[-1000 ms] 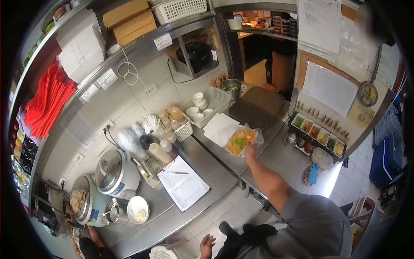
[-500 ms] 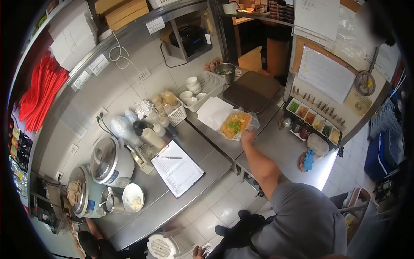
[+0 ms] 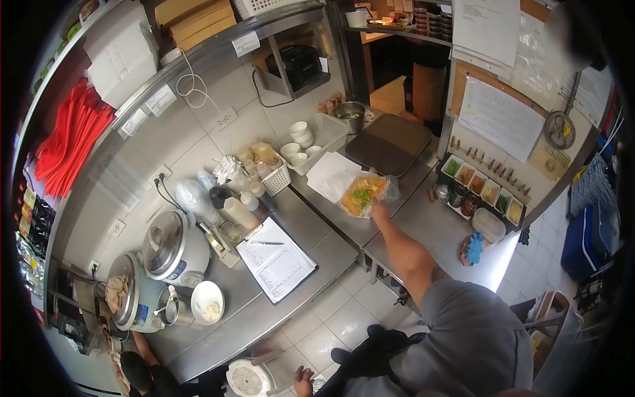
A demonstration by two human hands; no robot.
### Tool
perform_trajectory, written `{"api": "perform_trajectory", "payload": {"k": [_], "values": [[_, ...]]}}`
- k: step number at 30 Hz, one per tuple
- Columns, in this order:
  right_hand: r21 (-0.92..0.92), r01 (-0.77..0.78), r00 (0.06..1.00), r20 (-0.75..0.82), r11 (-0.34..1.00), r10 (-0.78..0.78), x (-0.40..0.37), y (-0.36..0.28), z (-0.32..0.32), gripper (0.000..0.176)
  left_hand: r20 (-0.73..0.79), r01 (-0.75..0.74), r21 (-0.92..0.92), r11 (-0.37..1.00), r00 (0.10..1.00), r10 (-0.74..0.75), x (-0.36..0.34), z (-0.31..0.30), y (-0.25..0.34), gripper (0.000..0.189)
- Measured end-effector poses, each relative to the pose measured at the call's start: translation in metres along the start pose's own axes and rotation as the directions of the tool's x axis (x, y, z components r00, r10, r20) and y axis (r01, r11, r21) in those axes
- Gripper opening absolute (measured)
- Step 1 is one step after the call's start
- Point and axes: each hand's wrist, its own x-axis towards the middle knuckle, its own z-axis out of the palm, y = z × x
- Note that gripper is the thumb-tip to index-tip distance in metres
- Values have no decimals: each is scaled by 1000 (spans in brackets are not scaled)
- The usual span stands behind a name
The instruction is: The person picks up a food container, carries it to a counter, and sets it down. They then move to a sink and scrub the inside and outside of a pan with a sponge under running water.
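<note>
My right hand (image 3: 379, 210) reaches out over the steel counter. Its fingers are closed at the near edge of an open white takeout container (image 3: 358, 210), though they are partly hidden. Orange-yellow food (image 3: 370, 187) with chopped greens (image 3: 361, 195) on top fills the container. Clear plastic (image 3: 391, 190) sticks out at its right side, and the white lid (image 3: 333, 171) is folded back to the left. Low at the bottom edge, my left hand (image 3: 303, 382) hangs near my body with loosely curled fingers apart and nothing in it.
Behind the container lies a brown tray (image 3: 389, 147), beside a basket of white bowls (image 3: 323, 137). Topping bins (image 3: 482, 188) stand at right. A clipboard (image 3: 276, 262), bottles (image 3: 241, 210) and rice cookers (image 3: 173, 245) occupy the left counter. Another person's arm (image 3: 143, 349) shows lower left.
The whole view has shifted slightly. My right hand stays at the container's edge; my left hand shows a bit more, higher in the picture.
</note>
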Motion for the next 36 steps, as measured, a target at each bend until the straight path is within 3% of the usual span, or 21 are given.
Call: {"api": "perform_trajectory", "payload": {"k": [3,6,8,10,13,16,22,25,27,28,30,31,33,36], "values": [[276,131,991,-27,952,-128,-23,19,-7,63,0,-27,61,998,1000,27,4,-3,-11,61],[-5,248,957,-151,969,-246,-75,40,-12,63,-15,6,142,990,1000,-4,7,-4,-23,60],[-201,358,905,-164,912,-392,-111,60,-21,59,-26,29,198,980,999,-24,8,-1,-30,60],[-359,479,862,21,801,-506,-141,79,-38,61,-38,56,257,965,998,-48,13,-1,-37,59],[-572,505,859,260,646,-442,-189,83,-67,61,-51,75,343,936,997,-61,18,-2,-44,59],[-603,604,792,387,521,-472,-196,111,-79,62,-61,81,433,898,996,-61,25,-5,-50,58],[-673,565,817,377,478,-436,-206,101,-80,66,-75,45,644,763,997,4,47,-11,-59,59],[-668,564,817,367,485,-444,-206,100,-79,67,-42,-17,770,638,996,77,71,-10,-62,59],[-673,561,819,366,482,-442,-207,99,-80,67,67,-116,852,511,991,114,89,1,-63,59],[-675,560,819,365,481,-442,-207,97,-80,67,299,-316,898,307,949,103,102,8,-64,60],[-664,570,811,358,484,-463,-208,96,-80,65,711,-704,702,-108,700,63,124,22,-66,62],[-658,575,806,354,486,-475,-207,96,-79,65,690,-689,724,-35,723,40,121,32,-70,62],[-669,574,808,367,473,-461,-209,95,-81,67,528,-520,824,227,849,29,115,49,-72,62],[-686,555,821,363,470,-440,-210,92,-81,68,428,-410,837,361,903,33,111,57,-75,62]]}}
